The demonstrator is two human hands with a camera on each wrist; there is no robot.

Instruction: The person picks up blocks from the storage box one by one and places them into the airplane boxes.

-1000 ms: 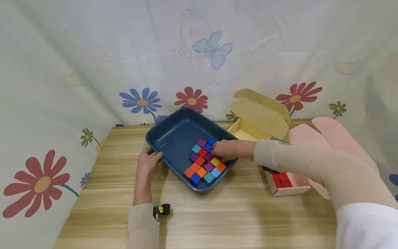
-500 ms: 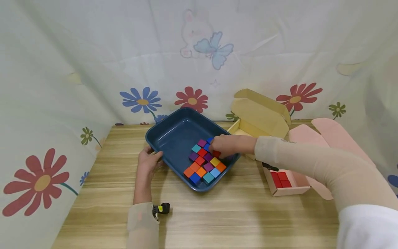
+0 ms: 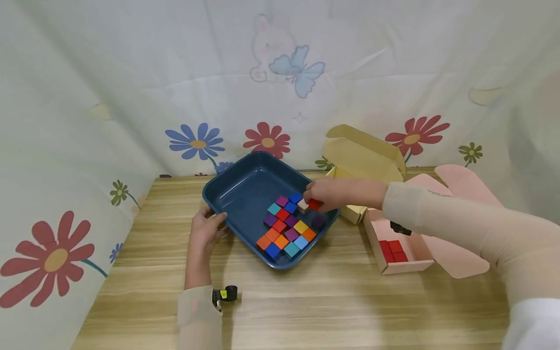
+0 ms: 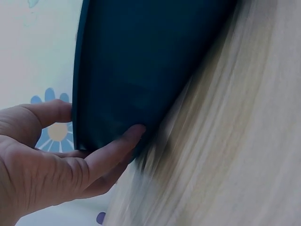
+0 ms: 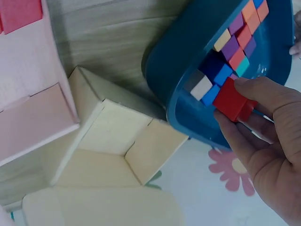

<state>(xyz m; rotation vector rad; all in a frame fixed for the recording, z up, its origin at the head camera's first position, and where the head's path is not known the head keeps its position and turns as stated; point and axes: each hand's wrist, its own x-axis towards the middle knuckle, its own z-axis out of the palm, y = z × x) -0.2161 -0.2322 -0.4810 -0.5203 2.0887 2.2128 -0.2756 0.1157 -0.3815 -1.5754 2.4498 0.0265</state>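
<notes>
My left hand [image 3: 205,231] holds the left side of a dark blue tray [image 3: 234,167]. In the left wrist view, the thumb is at the rim and the other fingers lie against the outer wall. A red cube [image 5: 232,100] is pinched between thumb and fingers of my right hand [image 3: 329,193], over the tray's right side. Below it, cubes of several colours lie in the tray, among them a beige cube [image 3: 303,206], a yellow cube [image 3: 301,226] and a dark purple cube [image 3: 318,222]. The rest of the right hand's grip is clearest in the right wrist view.
An open pink box [image 3: 410,266] with several red cubes [image 3: 392,251] stands to the right. Behind the right arm is an open yellow box [image 5: 115,127], its lid [image 3: 365,150] raised against the flowered curtain [image 3: 210,87]. Wooden tabletop [image 3: 302,311] lies in front.
My right hand has risen from among the cubes and shifted right, now with a red cube in its fingers. The beige and dark purple cubes have come into sight. My left hand stays on the tray.
</notes>
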